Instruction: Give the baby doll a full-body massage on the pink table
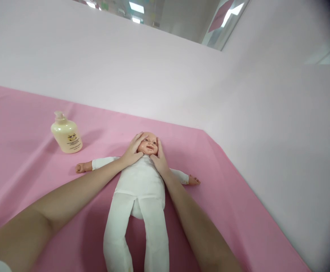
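Note:
A baby doll point(141, 177) with a white cloth body lies face up on a pink sheet, its arms spread to the sides and its legs toward me. My left hand point(134, 149) rests against the left side of the doll's head, fingers stretched along the temple and thumb near the chin. On the opposite cheek lies my right hand point(159, 156), its fingers extended upward and its thumb apart, by the jaw. Both palms touch the head without wrapping round it. The doll's eyes and mouth show between my hands.
A pale yellow pump bottle point(67, 134) stands on the pink sheet point(26, 124), left of the doll. White walls point(119, 71) rise behind and to the right of the sheet. A window or mirror point(179, 19) with reflected lights is set high in the back wall.

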Motion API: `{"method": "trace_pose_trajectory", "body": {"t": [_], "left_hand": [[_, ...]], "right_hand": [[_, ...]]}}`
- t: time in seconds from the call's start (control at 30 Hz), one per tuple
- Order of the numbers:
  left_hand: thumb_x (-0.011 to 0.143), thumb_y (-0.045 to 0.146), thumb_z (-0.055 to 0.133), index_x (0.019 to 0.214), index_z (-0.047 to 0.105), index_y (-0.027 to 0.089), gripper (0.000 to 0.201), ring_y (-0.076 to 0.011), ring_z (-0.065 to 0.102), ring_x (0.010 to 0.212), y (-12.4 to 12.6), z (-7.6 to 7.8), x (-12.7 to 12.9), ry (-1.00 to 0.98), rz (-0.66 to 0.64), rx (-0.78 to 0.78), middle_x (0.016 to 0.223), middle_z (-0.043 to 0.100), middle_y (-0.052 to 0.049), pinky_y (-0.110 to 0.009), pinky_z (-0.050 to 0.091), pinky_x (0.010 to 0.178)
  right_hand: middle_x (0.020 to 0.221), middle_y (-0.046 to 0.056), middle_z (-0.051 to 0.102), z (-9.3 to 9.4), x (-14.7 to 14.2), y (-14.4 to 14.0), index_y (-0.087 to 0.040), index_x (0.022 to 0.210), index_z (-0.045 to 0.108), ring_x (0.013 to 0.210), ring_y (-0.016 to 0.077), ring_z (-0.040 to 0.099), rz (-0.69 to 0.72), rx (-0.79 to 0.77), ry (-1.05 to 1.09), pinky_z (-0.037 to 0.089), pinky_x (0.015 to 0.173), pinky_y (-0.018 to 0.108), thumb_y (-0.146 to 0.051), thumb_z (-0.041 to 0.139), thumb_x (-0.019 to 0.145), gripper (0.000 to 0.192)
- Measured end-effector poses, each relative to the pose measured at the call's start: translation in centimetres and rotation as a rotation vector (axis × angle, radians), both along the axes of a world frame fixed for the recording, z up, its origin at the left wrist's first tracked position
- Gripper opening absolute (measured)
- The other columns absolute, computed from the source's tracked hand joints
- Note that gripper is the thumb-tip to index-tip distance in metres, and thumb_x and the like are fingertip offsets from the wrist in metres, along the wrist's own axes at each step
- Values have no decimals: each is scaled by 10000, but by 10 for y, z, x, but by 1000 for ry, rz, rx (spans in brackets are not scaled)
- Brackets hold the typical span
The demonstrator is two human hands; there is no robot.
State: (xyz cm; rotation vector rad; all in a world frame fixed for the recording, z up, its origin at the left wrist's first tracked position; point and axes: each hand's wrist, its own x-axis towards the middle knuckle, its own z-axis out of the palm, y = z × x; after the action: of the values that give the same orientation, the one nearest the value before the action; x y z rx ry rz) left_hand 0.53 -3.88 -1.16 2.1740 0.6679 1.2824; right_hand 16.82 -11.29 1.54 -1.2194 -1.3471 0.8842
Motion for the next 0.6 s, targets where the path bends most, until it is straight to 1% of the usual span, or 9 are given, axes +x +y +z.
{"method": "trace_pose_trajectory", "body": {"t": [0.1, 0.2, 0.33, 0.5, 0.6], "left_hand": [[789, 163, 529, 1488, 352, 264, 727, -304, 197, 1499, -1, 1, -1, -2, -6, 13, 1613, 239, -88, -548, 185, 1218], [798, 163, 518, 1491, 343, 259, 721, -290, 195, 1501, -2, 3, -1, -4, -17, 10, 1611, 237, -87, -539, 181, 1222], [762, 117, 490, 1498, 331, 234, 762, -282, 198, 1500, -2, 4, -2, -11, -23, 15, 1607, 248, -95, -538, 167, 1227], [708, 57, 440, 1501, 326, 258, 826, -272, 195, 1503, -3, 5, -2, -6, -15, -14, 1614, 250, -61, -550, 153, 1232], [702, 51, 436, 1500, 331, 254, 830, -265, 188, 1505, -3, 5, -2, -10, -16, -30, 1615, 247, -61, -542, 142, 1237]], "right_hand": [[1627, 45, 227, 0, 0, 0, -231, 1556, 156, 1487, 250, 272, -3, 11, -9, 265, 1217, 448, -230, 607, 735, 937], [1630, 45, 219, -2, 1, 2, -226, 1556, 159, 1491, 245, 262, 1, 24, -8, 251, 1221, 444, -234, 608, 738, 933], [1627, 40, 230, -7, 2, 5, -219, 1555, 170, 1495, 234, 252, -10, 31, -7, 205, 1236, 434, -221, 598, 734, 926], [1632, -3, 216, -10, 4, 7, -245, 1549, 189, 1507, 203, 218, -9, 44, -11, 169, 1247, 422, -188, 554, 718, 909], [1633, -18, 209, -10, 4, 8, -235, 1550, 184, 1508, 186, 212, -15, 34, -20, 158, 1251, 421, -158, 508, 693, 920]]}}
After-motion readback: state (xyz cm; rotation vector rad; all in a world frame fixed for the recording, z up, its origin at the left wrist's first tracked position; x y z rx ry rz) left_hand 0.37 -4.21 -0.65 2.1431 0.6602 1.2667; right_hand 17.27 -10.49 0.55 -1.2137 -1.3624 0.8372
